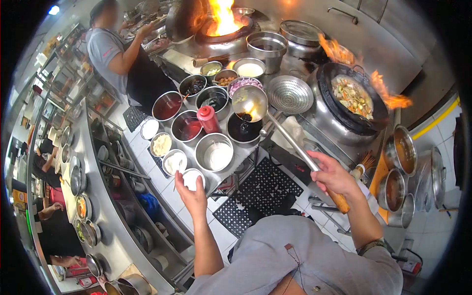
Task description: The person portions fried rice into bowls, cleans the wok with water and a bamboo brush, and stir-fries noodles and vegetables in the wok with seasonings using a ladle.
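My right hand is wrapped round the long handle of a ladle, near its wooden end. The ladle's metal bowl is over the sauce pots, just above a pot of dark liquid. My left hand is raised with its fingers apart, holding nothing, in front of a small white bowl. Close by are a red squeeze bottle, a steel pot with pale contents and a pot of red sauce. To the right, a wok holds mixed chopped food, with flames at its rim.
A perforated strainer lies between the sauce pots and the wok. Large flames rise from another burner at the back. A co-worker stands at the upper left. A long steel counter with bowls runs down the left.
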A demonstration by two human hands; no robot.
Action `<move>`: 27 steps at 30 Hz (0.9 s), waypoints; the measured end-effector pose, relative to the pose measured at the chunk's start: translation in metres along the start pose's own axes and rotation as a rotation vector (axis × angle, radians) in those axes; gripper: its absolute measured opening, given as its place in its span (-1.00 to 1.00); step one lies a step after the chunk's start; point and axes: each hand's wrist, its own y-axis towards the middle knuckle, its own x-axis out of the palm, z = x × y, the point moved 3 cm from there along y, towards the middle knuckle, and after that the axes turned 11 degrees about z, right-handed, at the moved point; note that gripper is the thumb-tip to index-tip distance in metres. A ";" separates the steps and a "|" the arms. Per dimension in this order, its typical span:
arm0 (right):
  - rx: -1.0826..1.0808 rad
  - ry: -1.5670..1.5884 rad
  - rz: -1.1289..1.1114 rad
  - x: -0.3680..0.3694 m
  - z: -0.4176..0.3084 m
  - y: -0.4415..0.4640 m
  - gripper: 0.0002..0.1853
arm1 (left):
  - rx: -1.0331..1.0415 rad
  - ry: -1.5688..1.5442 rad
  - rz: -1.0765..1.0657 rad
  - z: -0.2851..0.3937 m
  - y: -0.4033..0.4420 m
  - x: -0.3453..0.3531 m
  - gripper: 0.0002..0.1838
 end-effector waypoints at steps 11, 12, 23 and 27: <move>-0.079 0.905 -0.045 -0.079 0.022 -0.028 -0.26 | 0.018 -0.051 -0.205 0.037 -0.015 0.014 -0.34; -0.150 0.783 0.059 -0.098 0.011 -0.032 -0.26 | 0.012 -0.040 -0.218 0.040 -0.015 0.017 -0.35; -0.022 -0.445 0.716 -0.315 -0.030 0.033 -0.27 | 0.284 -0.176 -0.667 0.189 -0.066 0.161 -0.49; -0.520 -1.040 1.035 -0.375 0.014 0.087 -0.29 | 0.812 -0.324 -0.894 0.290 -0.104 0.243 -0.52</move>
